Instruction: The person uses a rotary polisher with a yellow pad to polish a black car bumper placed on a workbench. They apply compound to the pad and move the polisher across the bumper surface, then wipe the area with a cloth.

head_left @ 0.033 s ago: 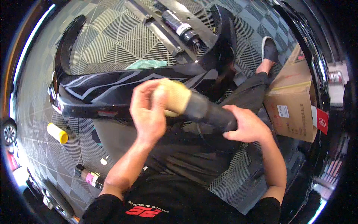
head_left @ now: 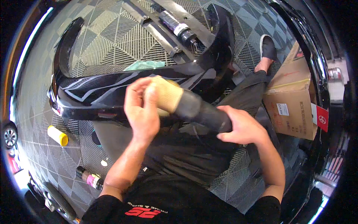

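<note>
Before my lap I hold a black, roughly cylindrical thing with a pale yellow piece at its left end; its exact kind is unclear. My left hand is curled round the yellow end, thumb and fingers on it. The fingers of my right hand wrap the black end. Just beyond my hands lies a curved glossy black car body part, with grey angular reflections across it and both ends rising away from me.
A green cloth lies behind the black part. Past it, a dark bottle rests among long grey strips. On my left are a yellow tube and another bottle; on my right, a cardboard box.
Both hands have shifted slightly left with the black-and-yellow thing, which stays in their grip. The surroundings are only slightly shifted in view.
</note>
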`<state>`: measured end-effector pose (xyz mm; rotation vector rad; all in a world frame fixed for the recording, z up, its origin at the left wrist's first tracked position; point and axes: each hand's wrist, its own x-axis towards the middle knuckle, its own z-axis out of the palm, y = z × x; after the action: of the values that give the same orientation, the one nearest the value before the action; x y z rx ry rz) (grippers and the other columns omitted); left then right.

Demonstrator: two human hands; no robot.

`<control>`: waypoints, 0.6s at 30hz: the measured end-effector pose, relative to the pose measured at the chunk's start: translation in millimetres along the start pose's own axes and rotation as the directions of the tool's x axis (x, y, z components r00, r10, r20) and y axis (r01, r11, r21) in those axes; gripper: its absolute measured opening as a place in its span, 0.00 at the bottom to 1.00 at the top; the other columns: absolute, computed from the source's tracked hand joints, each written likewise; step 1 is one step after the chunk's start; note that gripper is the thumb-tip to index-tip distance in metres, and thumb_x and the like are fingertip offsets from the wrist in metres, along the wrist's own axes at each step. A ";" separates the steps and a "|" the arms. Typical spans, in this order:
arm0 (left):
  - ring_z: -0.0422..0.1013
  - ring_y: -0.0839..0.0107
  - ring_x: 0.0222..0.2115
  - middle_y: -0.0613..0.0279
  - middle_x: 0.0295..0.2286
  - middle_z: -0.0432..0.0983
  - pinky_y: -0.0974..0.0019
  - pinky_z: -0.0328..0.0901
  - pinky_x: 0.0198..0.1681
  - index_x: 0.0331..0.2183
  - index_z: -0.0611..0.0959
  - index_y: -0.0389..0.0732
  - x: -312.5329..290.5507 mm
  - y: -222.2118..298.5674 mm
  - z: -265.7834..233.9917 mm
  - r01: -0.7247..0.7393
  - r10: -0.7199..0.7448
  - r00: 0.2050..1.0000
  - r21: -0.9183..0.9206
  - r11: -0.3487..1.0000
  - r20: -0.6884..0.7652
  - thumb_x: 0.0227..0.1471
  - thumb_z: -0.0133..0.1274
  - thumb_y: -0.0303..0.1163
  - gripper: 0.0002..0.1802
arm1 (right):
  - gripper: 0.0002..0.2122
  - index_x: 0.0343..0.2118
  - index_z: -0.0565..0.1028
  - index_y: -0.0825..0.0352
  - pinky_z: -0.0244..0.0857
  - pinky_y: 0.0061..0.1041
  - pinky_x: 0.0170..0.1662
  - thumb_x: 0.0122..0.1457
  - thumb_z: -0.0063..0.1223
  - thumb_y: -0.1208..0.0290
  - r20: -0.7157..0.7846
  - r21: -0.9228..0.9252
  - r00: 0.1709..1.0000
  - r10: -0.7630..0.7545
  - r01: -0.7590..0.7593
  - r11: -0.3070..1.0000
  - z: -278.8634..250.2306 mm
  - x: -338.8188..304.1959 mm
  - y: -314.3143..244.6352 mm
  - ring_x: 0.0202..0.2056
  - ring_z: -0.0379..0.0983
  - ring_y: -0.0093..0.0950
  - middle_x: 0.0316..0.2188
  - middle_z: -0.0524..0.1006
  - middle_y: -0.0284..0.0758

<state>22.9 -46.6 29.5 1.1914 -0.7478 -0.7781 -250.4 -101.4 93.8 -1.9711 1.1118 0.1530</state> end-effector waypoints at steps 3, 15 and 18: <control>0.73 0.73 0.42 0.57 0.41 0.78 0.69 0.67 0.50 0.47 0.76 0.34 26.3 -1.7 0.9 -0.070 0.072 0.997 0.055 0.996 -0.037 0.67 0.45 0.29 0.12 | 0.35 0.57 0.67 0.70 0.67 0.40 0.56 0.47 0.67 0.58 -0.024 0.087 0.999 -0.036 0.038 0.996 16.3 2.5 -16.5 0.51 0.74 0.49 0.50 0.76 0.51; 0.68 0.53 0.49 0.45 0.49 0.67 0.55 0.65 0.54 0.55 0.68 0.36 61.5 -46.2 145.5 -0.275 0.248 0.960 0.269 0.923 0.129 0.49 0.61 0.33 0.34 | 0.37 0.58 0.67 0.73 0.63 0.30 0.58 0.47 0.72 0.61 -0.359 0.583 0.898 0.256 0.002 0.813 32.8 -19.1 33.8 0.51 0.71 0.29 0.47 0.77 0.36; 0.65 0.42 0.51 0.39 0.49 0.65 0.47 0.62 0.56 0.53 0.72 0.42 42.7 -47.8 179.8 -0.227 0.137 0.958 0.375 0.899 0.253 0.37 0.66 0.38 0.39 | 0.34 0.56 0.69 0.74 0.64 0.29 0.56 0.48 0.70 0.62 -0.330 0.672 0.888 0.320 -0.018 0.741 21.8 -18.6 52.6 0.49 0.72 0.28 0.45 0.77 0.37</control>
<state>-110.9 -182.7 24.0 1.3878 -1.2327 -0.6199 -295.0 -86.7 56.5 -1.2733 1.3923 -0.5454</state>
